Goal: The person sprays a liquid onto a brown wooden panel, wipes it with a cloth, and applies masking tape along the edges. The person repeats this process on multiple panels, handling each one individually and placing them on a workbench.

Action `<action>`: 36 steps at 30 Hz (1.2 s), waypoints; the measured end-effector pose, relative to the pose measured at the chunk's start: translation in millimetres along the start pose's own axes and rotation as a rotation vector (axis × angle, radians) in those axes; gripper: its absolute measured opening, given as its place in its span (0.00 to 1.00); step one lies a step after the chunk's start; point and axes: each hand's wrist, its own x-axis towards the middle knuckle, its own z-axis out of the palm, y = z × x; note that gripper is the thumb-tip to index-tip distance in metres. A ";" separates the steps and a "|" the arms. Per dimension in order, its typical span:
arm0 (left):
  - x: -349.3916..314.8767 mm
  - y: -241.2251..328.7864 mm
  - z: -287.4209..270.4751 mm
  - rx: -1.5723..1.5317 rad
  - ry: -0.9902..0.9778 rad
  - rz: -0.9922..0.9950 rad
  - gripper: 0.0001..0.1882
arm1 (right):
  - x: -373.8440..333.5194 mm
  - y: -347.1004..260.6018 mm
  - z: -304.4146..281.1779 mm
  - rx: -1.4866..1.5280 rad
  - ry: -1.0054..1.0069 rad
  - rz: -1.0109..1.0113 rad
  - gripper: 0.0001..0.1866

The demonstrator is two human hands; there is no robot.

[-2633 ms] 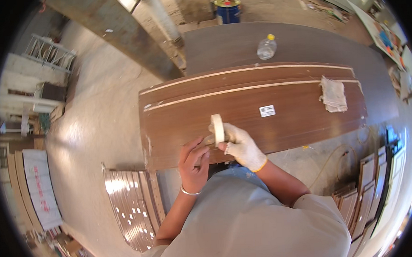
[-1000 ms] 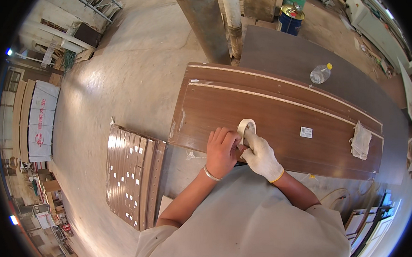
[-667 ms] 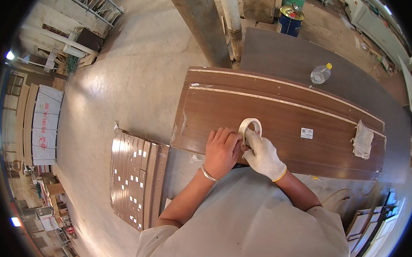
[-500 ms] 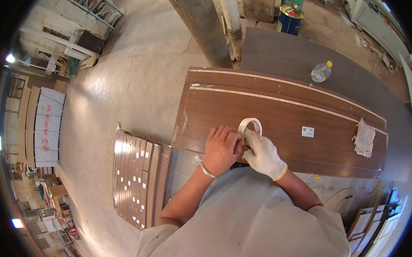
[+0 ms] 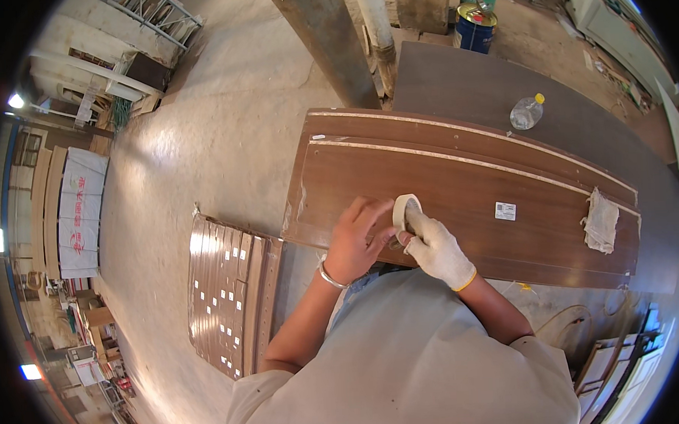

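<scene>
A roll of cream masking tape [image 5: 399, 214] is held in my right hand [image 5: 439, 251], which wears a pale knit glove with a yellow cuff. Its fingers pass through and round the ring. My left hand [image 5: 353, 238] is bare, with a silver bangle at the wrist. Its fingers are apart, just left of the roll, and I see nothing held in them. Both hands are over the near edge of a stack of brown wooden panels [image 5: 429, 185]. A white label [image 5: 505, 211] is stuck on the top panel, right of my gloved hand.
A crumpled white glove or rag [image 5: 600, 222] lies at the panels' right end. Behind them, a clear bottle with a yellow cap [image 5: 528, 113] stands on a dark board [image 5: 455, 78]. More brown panels with small labels [image 5: 222, 293] stand on the floor at left. A post [image 5: 325, 46] rises beyond.
My left hand has opened and drawn slightly left, away from the tape. The tape roll has turned more edge-on in my right hand.
</scene>
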 end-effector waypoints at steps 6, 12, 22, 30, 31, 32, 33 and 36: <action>-9.4 -13.4 24.0 -0.102 0.130 0.085 0.15 | -2.8 1.0 5.6 -0.036 -0.012 0.019 0.22; -12.2 -11.1 29.3 0.122 0.186 0.162 0.13 | -4.4 -2.2 2.9 -0.043 -0.031 0.043 0.22; -23.5 -13.0 41.2 -0.088 0.202 0.028 0.11 | 2.0 -1.6 7.1 -0.203 0.063 -0.001 0.09; -23.3 -8.9 25.7 -0.374 -0.072 -0.319 0.07 | -7.5 -2.7 -2.8 -0.095 0.022 0.061 0.13; -22.0 -6.6 24.0 -0.334 -0.083 -0.302 0.08 | -8.1 -1.8 -3.5 -0.129 0.026 0.027 0.14; -20.9 -4.3 22.9 -0.317 -0.094 -0.297 0.09 | -8.5 -0.7 -3.8 -0.137 0.030 0.023 0.13; -20.0 -2.2 22.7 -0.305 -0.090 -0.278 0.11 | -8.4 0.2 -3.7 -0.143 0.032 0.019 0.13; -16.2 0.7 27.2 -0.274 -0.018 -0.292 0.12 | -6.4 1.4 -1.3 -0.125 0.023 0.029 0.13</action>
